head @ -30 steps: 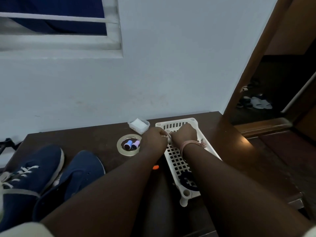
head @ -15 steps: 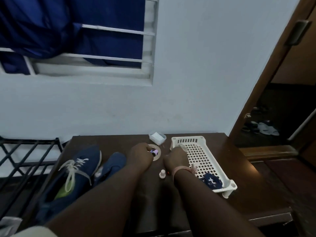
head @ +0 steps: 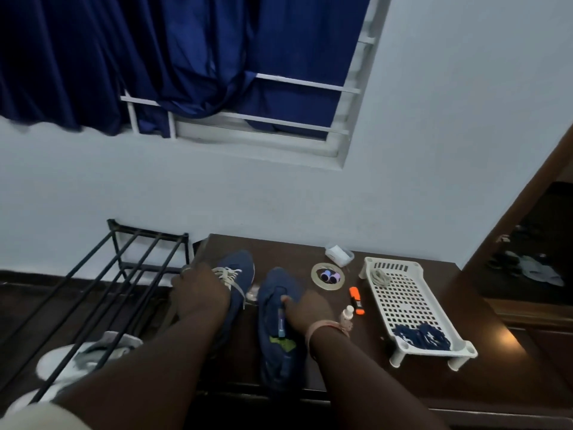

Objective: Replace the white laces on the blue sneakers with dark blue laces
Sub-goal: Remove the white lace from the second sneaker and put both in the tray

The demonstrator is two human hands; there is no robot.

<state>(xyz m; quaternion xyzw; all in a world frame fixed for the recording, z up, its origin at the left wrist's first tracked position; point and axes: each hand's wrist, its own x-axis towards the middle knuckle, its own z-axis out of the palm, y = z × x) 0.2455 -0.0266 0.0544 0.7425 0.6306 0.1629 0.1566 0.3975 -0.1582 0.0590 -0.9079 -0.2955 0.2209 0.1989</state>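
Observation:
Two blue sneakers sit on the dark wooden table (head: 310,252). The left sneaker (head: 240,270) still carries white laces (head: 228,276), and my left hand (head: 200,293) rests over it, gripping its side. The right sneaker (head: 279,330) has no lace showing, and my right hand (head: 305,310) holds its upper near the tongue. A coiled white lace (head: 380,277) lies at the far end of the white slotted tray (head: 409,302). Dark blue laces (head: 421,336) lie bundled at the tray's near end.
A tape ring (head: 328,276) with two small thread spools, an orange highlighter (head: 356,300), a small bottle (head: 347,315) and a white box (head: 338,254) lie between the shoes and tray. A black metal rack (head: 124,268) stands to the left with a white shoe (head: 83,358) beneath.
Both hands have left the tray and moved left onto the two sneakers. The view has swung left and up. A white lace now lies in the tray.

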